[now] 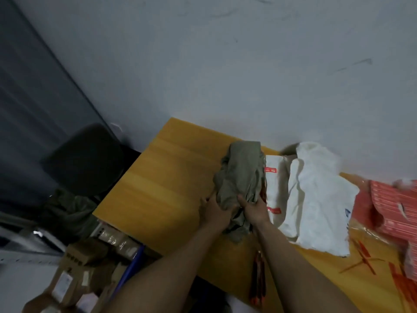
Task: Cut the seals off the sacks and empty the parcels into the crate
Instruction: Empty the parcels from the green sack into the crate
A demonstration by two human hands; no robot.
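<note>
White woven sacks, slack and lying flat, are spread right of centre. They appear already handled and put aside.

Olive-grey crumpled fabric sack, bunched and stood on end beside them, is the item in hand. Its lower end is gathered, probably to bring the sealed neck within reach or to shake out the contents. No seal is visible.

Red printed flat parcels are heaped at the far right.

Left hand and right hand both grip the sack's lower end, fingers clamped into the cloth.

Red-handled slim tool, blurred and probably the cutter, lies loose by the right forearm, where it is easy to pick up.

Setting: pale grey plaster wall, scuffed. Yellow wooden tabletop, set against the wall. Black padded chair at its left end. Brown cardboard boxes heaped on the floor below the near-left corner. Whether these lie in the crate cannot be told.
</note>
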